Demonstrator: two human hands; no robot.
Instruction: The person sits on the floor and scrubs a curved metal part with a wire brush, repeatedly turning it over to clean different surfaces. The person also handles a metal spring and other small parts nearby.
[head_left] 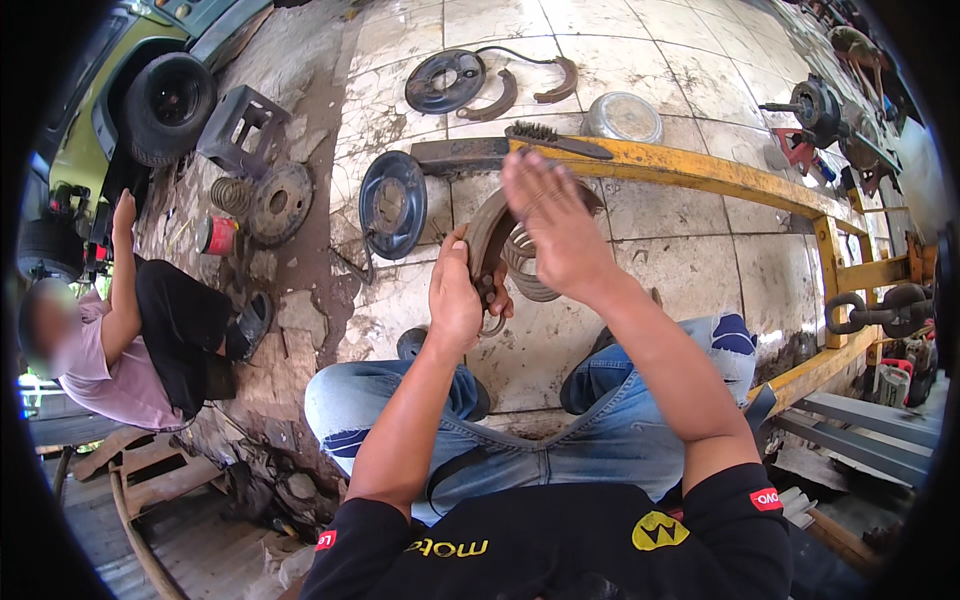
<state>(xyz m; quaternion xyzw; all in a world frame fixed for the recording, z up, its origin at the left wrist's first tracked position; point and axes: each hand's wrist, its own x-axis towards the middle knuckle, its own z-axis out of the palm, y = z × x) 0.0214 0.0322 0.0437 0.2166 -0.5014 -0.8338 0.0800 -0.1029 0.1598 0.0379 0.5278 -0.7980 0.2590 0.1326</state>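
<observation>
My left hand [458, 298] grips a curved, rusty brake shoe [487, 232] by its lower end, holding it upright in front of me. My right hand [553, 222] is raised flat over the shoe's lining, fingers together and stretched, resting on or just above it. A second curved shoe with a spring [527, 272] shows just behind the hands. I sit with my knees apart in blue jeans above a tiled floor.
A dark brake backing plate [392, 204] leans on the floor ahead. Another plate [445, 81], two loose shoes [528, 88], a wire brush [556, 139] and a metal bowl [624, 117] lie farther off. A yellow steel frame [740, 185] runs right. Another person [140, 330] squats left by a wheel [170, 105].
</observation>
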